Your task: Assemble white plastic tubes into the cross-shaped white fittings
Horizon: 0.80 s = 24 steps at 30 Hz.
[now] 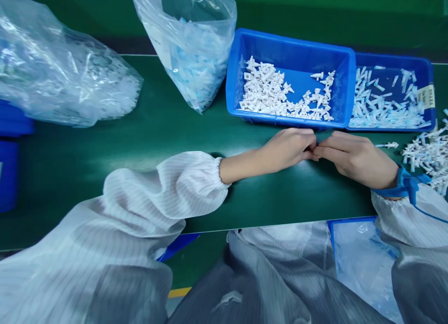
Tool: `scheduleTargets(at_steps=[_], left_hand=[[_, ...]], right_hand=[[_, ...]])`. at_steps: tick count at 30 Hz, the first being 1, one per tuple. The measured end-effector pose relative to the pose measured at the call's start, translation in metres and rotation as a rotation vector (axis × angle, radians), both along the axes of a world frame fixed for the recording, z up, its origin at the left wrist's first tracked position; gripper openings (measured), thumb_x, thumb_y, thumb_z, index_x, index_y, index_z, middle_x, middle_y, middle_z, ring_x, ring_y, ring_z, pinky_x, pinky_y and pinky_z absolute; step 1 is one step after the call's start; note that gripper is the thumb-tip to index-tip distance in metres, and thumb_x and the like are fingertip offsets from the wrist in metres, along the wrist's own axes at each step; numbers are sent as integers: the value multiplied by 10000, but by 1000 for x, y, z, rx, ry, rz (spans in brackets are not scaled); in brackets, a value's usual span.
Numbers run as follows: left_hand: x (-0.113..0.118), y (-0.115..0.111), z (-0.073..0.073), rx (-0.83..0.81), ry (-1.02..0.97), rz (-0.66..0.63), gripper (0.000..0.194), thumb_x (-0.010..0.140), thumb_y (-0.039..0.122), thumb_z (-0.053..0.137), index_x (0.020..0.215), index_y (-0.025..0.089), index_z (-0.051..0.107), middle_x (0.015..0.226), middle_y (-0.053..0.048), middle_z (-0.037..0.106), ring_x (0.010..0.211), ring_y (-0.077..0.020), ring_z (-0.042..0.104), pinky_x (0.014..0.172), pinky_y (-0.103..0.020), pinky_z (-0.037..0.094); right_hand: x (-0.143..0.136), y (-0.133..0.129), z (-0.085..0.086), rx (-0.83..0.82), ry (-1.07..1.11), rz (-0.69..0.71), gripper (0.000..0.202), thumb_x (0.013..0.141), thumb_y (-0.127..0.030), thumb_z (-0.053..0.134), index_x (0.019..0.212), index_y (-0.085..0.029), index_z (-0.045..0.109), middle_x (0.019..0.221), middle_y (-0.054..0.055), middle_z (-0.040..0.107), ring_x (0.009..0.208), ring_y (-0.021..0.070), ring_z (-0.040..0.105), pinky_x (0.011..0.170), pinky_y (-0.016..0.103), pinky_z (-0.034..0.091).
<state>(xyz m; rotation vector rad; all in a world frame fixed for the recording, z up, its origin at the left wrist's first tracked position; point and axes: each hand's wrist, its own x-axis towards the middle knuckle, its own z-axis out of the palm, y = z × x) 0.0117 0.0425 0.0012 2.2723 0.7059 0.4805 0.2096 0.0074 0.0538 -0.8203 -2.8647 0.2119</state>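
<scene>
My left hand (290, 149) and my right hand (357, 157) meet fingertip to fingertip over the green table, just in front of a blue bin. Both have their fingers pinched closed; what they hold, if anything, is hidden by the fingers. The blue bin (290, 40) holds many small white plastic fittings (262, 88). Beside it on the right, a second blue bin (392, 59) contains small clear and light-blue tubes (385, 107). A single white piece (388, 145) lies just beyond my right hand, near a pile of white and light-blue pieces (432, 151).
A clear bag of light-blue pieces (201, 58) stands left of the bins. Another clear bag of whitish pieces (87, 76) lies farther left, near blue containers (9, 170). A blue wrist strap (402, 184) with a cord circles my right wrist. Below the table (175, 128) sits a plastic-lined box (364, 263).
</scene>
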Motion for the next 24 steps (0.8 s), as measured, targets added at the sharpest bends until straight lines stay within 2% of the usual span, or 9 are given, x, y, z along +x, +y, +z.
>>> scheduleTargets(at_steps=[8,17,24], left_hand=[[2,2,-2,-3,8,-13,99,844,151,633,758,145,585,774,-12,608,701,-137,558,626,-235,355],[2,3,-2,26,41,-15,90,843,163,616,772,147,563,791,-27,608,726,-159,560,623,-252,346],[5,8,2,-41,13,-11,131,790,157,638,705,156,539,721,10,579,661,-128,517,593,-241,320]], right_hand=[[-5,-7,5,34,-71,-55,348,975,-99,334,929,-164,673,876,82,658,797,191,556,695,298,456],[-14,-10,8,44,-179,-103,297,956,-105,382,795,-171,624,760,70,583,738,199,506,617,329,341],[-11,-7,6,75,-175,-83,325,961,-99,358,839,-159,653,801,79,618,753,196,521,626,316,373]])
